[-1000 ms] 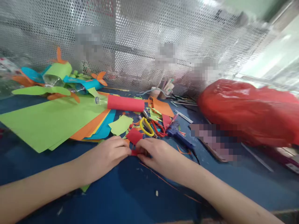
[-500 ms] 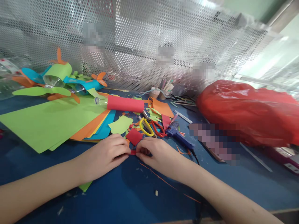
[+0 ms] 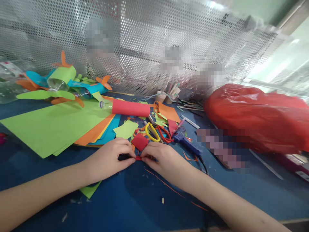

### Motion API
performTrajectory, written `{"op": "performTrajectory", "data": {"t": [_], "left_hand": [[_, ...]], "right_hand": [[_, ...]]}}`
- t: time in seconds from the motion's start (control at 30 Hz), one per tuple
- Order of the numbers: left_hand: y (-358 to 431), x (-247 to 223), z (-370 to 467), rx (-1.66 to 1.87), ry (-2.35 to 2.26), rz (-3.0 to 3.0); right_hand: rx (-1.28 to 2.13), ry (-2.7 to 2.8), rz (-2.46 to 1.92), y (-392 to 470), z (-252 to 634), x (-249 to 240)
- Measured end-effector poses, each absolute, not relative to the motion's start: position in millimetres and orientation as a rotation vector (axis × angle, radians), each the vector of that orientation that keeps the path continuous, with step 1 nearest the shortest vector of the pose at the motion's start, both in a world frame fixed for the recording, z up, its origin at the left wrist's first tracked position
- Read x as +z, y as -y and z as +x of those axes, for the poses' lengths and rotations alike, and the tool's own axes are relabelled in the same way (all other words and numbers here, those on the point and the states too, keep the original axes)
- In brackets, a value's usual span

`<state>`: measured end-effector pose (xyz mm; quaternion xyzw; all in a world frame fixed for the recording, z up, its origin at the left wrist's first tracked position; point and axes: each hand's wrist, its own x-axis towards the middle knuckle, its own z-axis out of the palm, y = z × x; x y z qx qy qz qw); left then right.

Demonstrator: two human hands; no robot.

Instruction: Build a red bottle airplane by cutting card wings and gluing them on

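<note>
Your left hand point(image 3: 109, 158) and right hand point(image 3: 166, 158) both pinch a small red strip point(image 3: 138, 158) with fingertips closed, near a red square point(image 3: 140, 141).

I can read no text, brand, number or sign anywhere on or around my table point(image 3: 241, 196). Marked surfaces noted: at the far left corner, a clear plastic bottle point(image 3: 9, 91) carries a white label point(image 3: 11, 68) with red marks, too blurred for me to make out. Near the right edge, a purple box point(image 3: 288, 163), partly under the red bag point(image 3: 260, 116), shows a white patch point(image 3: 303, 175) on its side; I cannot tell whether it bears lettering. The flat item point(image 3: 220, 149) left of that box is pixelated, so I cannot check it for markings.
</note>
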<state>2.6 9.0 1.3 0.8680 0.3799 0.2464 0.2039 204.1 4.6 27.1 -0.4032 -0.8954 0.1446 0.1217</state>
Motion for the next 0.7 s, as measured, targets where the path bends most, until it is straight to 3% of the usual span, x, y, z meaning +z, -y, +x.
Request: {"op": "performTrajectory", "data": {"t": [0.7], "left_hand": [[-2.9,0.5,1.9,0.688,-1.136,2.478]], "right_hand": [[0.521,2.565,-1.288,-4.1,202.9,30.1]]}}
